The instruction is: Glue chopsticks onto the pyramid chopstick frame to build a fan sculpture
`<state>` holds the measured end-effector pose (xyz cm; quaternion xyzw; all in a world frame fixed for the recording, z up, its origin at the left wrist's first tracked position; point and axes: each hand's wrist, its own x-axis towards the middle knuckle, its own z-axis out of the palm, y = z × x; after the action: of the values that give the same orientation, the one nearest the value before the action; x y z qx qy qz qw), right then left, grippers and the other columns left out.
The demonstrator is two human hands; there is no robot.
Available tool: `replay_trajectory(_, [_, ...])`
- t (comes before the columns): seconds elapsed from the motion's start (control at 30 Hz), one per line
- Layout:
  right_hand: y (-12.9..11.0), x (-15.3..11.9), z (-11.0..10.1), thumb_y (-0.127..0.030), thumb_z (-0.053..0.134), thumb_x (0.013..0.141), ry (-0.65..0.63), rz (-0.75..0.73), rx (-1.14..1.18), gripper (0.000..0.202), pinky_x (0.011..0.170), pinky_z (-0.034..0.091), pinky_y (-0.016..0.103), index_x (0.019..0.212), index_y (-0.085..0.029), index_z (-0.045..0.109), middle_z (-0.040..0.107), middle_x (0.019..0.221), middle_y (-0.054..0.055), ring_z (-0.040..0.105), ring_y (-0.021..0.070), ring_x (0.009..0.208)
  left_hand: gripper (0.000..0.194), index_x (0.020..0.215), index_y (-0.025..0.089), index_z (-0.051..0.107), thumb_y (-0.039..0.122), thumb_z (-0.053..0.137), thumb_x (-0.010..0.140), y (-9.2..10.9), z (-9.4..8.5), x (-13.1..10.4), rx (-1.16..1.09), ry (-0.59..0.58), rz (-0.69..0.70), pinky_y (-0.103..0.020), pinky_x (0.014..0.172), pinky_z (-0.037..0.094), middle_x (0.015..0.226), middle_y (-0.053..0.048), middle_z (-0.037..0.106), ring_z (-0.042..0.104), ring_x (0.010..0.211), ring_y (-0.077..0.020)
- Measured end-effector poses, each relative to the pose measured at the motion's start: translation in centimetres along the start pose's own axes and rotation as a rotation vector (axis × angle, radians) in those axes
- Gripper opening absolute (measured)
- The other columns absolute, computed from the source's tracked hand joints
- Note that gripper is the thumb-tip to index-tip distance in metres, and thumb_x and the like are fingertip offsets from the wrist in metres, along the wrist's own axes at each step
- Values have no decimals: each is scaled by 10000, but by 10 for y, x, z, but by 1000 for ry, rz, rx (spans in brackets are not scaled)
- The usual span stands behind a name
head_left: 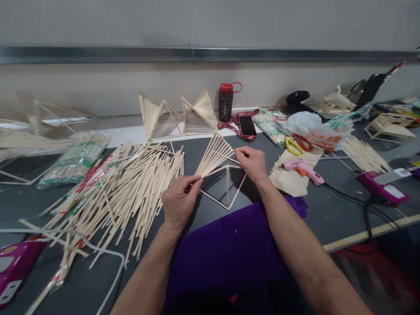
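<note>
In front of me stands a model of light wooden chopsticks (pixel 215 153), with a twisted fan of sticks above an angular open frame (pixel 227 186). My left hand (pixel 181 197) pinches one end of a chopstick at the fan's near left corner. At the right, the thumb and fingers of my right hand (pixel 252 162) are closed on the other end of it. The fingers cover both tips. To the left lies a big heap of loose chopsticks (pixel 131 188). A pink glue gun (pixel 303 169) rests on a brown paper sheet (pixel 288 181) right of my right hand.
Two similar fan models (pixel 200 109) stand at the back near a red-capped bottle (pixel 225 103) and a phone (pixel 247 127). Yellow-handled scissors (pixel 294 146) lie by a plastic bag (pixel 315 127). Purple glue guns (pixel 19 271) sit at both sides, with cables. Purple cloth (pixel 229 245) hangs over the front edge.
</note>
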<state>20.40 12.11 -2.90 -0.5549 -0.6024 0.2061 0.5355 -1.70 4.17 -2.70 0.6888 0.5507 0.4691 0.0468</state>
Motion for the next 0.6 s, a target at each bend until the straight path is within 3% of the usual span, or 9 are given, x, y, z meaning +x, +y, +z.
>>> replay_trajectory(0.17, [-1, 0, -1, -202, 528, 770, -7, -81, -25, 219, 681, 445, 262, 746, -204, 745, 711, 738, 12, 616, 162, 689, 76, 868, 215, 706, 260, 665, 824, 0, 1, -1, -10, 1, 10, -228, 610, 467, 795, 11, 712, 613, 626, -95])
replay_trajectory(0.4, [2, 1, 0, -235, 548, 806, -35, -75, -13, 207, 757, 465, 274, 797, -238, 755, 733, 812, 6, 651, 173, 782, 68, 869, 213, 704, 241, 659, 827, 0, 1, -1, -18, -9, 37, -225, 615, 476, 797, 11, 714, 615, 625, -94])
replay_trajectory(0.6, [7, 2, 1, -264, 593, 792, -6, -60, 43, 168, 721, 459, 272, 798, -215, 754, 723, 809, 22, 623, 163, 737, 67, 873, 219, 703, 239, 656, 830, 2, 2, -1, -13, -12, 52, -228, 629, 490, 799, 9, 717, 631, 635, -99])
